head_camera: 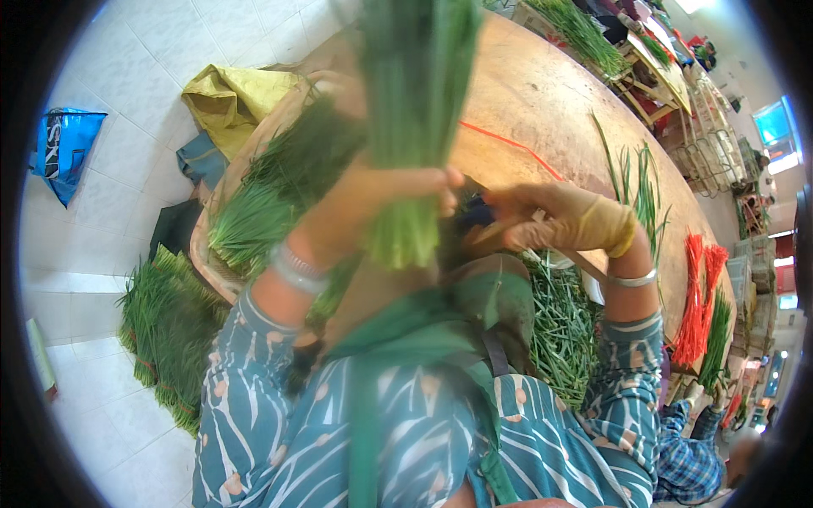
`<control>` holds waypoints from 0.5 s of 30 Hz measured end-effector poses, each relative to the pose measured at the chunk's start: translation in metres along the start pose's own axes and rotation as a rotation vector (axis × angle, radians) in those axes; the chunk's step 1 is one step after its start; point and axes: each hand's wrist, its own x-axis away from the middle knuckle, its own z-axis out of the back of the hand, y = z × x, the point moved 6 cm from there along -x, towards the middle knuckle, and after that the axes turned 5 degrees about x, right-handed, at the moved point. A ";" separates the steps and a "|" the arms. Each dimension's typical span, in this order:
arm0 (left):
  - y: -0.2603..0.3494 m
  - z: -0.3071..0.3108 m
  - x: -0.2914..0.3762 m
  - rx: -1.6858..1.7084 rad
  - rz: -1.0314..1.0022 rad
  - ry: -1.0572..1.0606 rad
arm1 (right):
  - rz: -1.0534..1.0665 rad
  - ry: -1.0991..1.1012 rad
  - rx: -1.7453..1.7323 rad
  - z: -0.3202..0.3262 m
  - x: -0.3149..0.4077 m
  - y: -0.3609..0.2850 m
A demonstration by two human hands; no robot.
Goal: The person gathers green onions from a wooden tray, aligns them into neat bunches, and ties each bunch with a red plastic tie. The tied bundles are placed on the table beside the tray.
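Note:
My left hand (371,200), with a pale bangle at its wrist, grips an upright bunch of garlic chives (416,95) near its pale cut ends. The bunch is blurred, and its tips run past the top of the view. To the right of it is my right hand (562,219) in a yellowish glove, fingers pointing toward the stem ends. Blur hides whether those fingers hold anything. A red tie strip (514,146) lies on the wooden table (533,82) beyond my hands. More loose chives (260,219) are heaped in a shallow tray (209,260) at the left.
Tied chive bundles (159,336) are stacked at lower left. Chive trimmings (562,324) fill the space by my right knee. Red tie strips (695,298) hang over the table's right edge. A yellow sack (235,105) and a blue bag (67,149) lie left. A co-worker's plaid sleeve (689,457) shows lower right.

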 end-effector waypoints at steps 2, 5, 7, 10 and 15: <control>-0.005 -0.020 -0.011 -0.080 0.018 -0.103 | 0.138 0.069 -0.386 -0.011 -0.013 -0.010; -0.011 -0.039 -0.037 -0.146 0.114 -0.287 | 0.444 0.304 -0.824 0.008 -0.048 -0.020; -0.012 -0.040 -0.055 -0.202 0.272 -0.321 | 0.500 0.467 -0.962 0.034 -0.065 -0.016; 0.029 -0.034 -0.093 -0.689 -0.015 -0.322 | 0.300 0.705 -1.008 0.076 -0.089 0.006; 0.069 -0.051 -0.118 -1.582 -0.892 -0.279 | 0.211 0.831 -1.026 0.111 -0.110 0.041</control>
